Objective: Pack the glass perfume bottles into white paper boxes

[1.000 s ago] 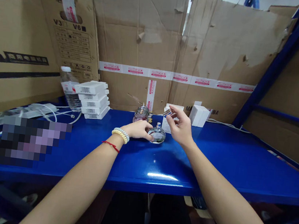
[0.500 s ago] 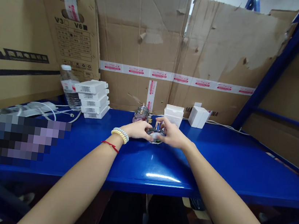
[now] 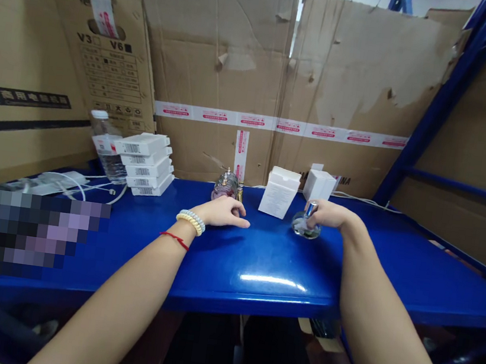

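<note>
My right hand grips a round clear glass bottle with a silver cap; the bottle rests on the blue shelf, right of a white carton. My left hand lies on the shelf with its fingers loosely curled, holding nothing, a bead bracelet and a red string on its wrist. Just behind the left hand stands a pinkish glass bottle. A second white carton stands farther back.
A stack of flat white boxes and a plastic water bottle stand at the back left, with white cables beside them. Cardboard sheets wall the back and sides. A blue rack post rises at the right.
The right hand brought the silver cap down onto the clear bottle, then moved the capped bottle right of the white carton. The left hand let go of the bottle and stayed in place.
</note>
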Demonstrator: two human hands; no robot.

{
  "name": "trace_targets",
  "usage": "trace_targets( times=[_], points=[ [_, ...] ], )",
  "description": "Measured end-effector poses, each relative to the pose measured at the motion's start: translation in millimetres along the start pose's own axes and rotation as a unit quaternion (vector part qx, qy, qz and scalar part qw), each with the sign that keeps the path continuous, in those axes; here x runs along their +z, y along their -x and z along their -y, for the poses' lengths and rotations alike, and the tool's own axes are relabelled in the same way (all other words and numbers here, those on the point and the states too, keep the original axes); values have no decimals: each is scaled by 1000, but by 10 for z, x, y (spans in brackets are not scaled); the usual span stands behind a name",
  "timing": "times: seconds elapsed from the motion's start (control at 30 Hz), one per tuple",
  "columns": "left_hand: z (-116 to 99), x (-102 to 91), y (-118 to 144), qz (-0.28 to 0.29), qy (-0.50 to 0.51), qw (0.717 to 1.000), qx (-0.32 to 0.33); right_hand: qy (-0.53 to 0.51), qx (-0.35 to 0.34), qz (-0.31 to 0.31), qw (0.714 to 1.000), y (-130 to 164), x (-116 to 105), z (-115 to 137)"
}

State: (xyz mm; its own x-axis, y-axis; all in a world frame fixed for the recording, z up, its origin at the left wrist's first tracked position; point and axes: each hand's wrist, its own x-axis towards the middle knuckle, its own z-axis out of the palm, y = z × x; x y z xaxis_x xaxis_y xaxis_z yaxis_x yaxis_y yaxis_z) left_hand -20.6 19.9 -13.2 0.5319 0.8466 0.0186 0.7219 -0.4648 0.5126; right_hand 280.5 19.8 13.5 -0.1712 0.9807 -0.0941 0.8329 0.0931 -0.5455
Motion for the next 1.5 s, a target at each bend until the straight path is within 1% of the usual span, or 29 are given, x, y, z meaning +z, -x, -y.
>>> trace_targets(
  times=[0.07, 0.13, 0.2, 0.33, 0.4, 0.47, 0.53, 0.57, 0.6, 0.63, 0.67, 0.7, 0.77, 0.8, 0.9, 1.0, 1.03, 1.1, 1.17, 1.2, 1.23, 1.27, 1.33, 1.4, 1.5],
  points=[
    [8, 23, -14, -6, -16, 1000, 6, 20, 66, -73, 995, -104, 9, -125],
    [12, 43, -27, -12, -30, 999, 14, 29, 106, -141, 984, -204, 53, -201],
    [12, 57, -37, -16, -40, 999, 19, 19, 112, -188, 976, -282, 110, -239],
    [13, 69, -47, -27, -55, 998, 27, -9, 99, -219, 971, -339, 176, -258],
    [25, 70, -51, -33, -53, 998, 33, -17, 100, -257, 961, -318, 166, -238],
    [45, 67, -55, -40, -50, 997, 41, -31, 76, -343, 936, -276, 147, -185],
    [66, 60, -58, -55, -59, 996, 46, -42, 9, -448, 893, -227, 146, -99],
    [74, 54, -58, -66, -66, 994, 47, -42, -35, -488, 871, -205, 160, -47],
    [79, 48, -58, -80, -73, 993, 48, -37, -80, -513, 854, -188, 185, 6],
    [82, 43, -57, -97, -79, 991, 50, -26, -115, -519, 846, -178, 221, 57],
    [80, 38, -56, -112, -82, 989, 54, -11, -137, -510, 849, -176, 264, 103],
    [75, 35, -55, -125, -84, 987, 60, 5, -147, -489, 860, -181, 312, 143],
    [51, 37, -51, -140, -89, 984, 73, 40, -143, -438, 887, -208, 409, 204],
    [34, 41, -50, -141, -91, 983, 78, 55, -139, -420, 895, -227, 452, 225],
    [-23, 68, -45, -136, -101, 981, 90, 73, -134, -400, 904, -269, 528, 264],
    [-60, 105, -49, -144, -100, 978, 110, 37, -144, -393, 908, -260, 530, 285],
    [-65, 118, -54, -161, -97, 975, 122, 18, -157, -389, 908, -247, 524, 293],
    [-65, 139, -70, -233, -77, 958, 146, -27, -198, -372, 906, -211, 521, 316],
    [-67, 153, -88, -326, -33, 931, 161, -73, -238, -345, 905, -176, 546, 355],
    [-73, 156, -94, -366, -7, 916, 167, -97, -253, -329, 905, -163, 570, 378],
    [-85, 156, -98, -393, 15, 903, 175, -121, -264, -312, 905, -154, 601, 404],
    [-102, 154, -98, -408, 31, 893, 184, -146, -276, -292, 904, -148, 635, 429],
    [-148, 147, -93, -421, 53, 885, 193, -193, -305, -242, 901, -143, 696, 471],
    [-194, 137, -87, -440, 83, 877, 175, -230, -325, -200, 895, -137, 733, 497],
    [-231, 119, -100, -468, 146, 860, 139, -251, -340, -167, 891, -119, 734, 511]
  ],
)
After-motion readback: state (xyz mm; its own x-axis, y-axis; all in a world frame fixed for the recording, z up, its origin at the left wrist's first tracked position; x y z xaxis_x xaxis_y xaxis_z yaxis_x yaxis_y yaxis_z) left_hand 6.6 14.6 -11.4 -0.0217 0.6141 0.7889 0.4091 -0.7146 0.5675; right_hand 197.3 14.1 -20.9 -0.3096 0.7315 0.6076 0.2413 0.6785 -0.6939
